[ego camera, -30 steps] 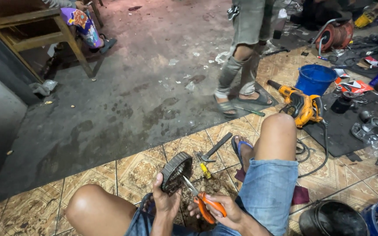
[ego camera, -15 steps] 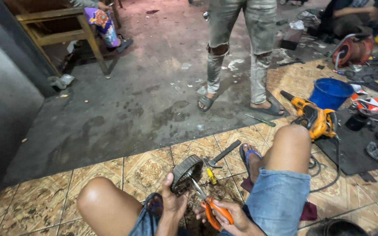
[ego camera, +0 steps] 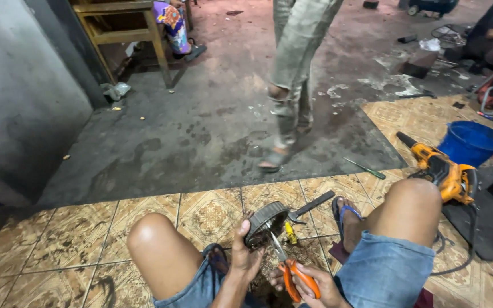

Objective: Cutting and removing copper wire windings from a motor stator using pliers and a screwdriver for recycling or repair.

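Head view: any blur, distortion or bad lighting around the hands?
Head view: the standing person's legs are motion-blurred mid-step; wide-angle distortion bends the tile lines and the grey wall at the left. Lighting is dim and soft, with no glare. The left hand on the round dark ribbed metal drum and the right hand on the orange-handled pliers read fairly sharp, cropped at the bottom edge.

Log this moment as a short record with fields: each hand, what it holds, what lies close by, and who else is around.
left hand: grips a round dark metal part, tilted on edge
right hand: holds orange-handled pliers, tips at the part
floor: patterned tiles
nearby: orange power drill, blue bucket, green-handled screwdriver
other person: legs standing on the concrete ahead
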